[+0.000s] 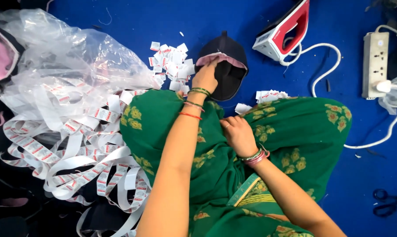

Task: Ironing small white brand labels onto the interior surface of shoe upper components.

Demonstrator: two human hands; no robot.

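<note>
Lap: nearest to us lies the green printed cloth (260, 149) over our knees, and both forearms cross it on the way out to the work.
Right hand: our right hand (239, 135) rests on the lap cloth, fingers curled loosely downward; whether they pinch a label we cannot tell.
Left hand: our left hand (204, 78) reaches forward, fingers bent and closed on the pink lining edge of the dark cap-shaped piece (228, 72), pressing it down.
Label ribbon: to our left a tangle of white printed label ribbon (71, 153) spills from a clear plastic bag (62, 57).
Cut labels: a heap of small cut labels (172, 66) lies just beside the dark piece on its left; a smaller heap (271, 95) sits by our right knee.
Step in hand: we judge that we are holding the lining edge open and steady, at the point where a label goes on.
Next move: we judge it calls for a single label brought by the right hand, laid flat and straight at the edge.
Far: on the blue mat (141, 22) a red-and-white iron (283, 31) stands beyond the piece, its white cord running toward a power strip (376, 63); scissors (389, 202) lie at far right.
</note>
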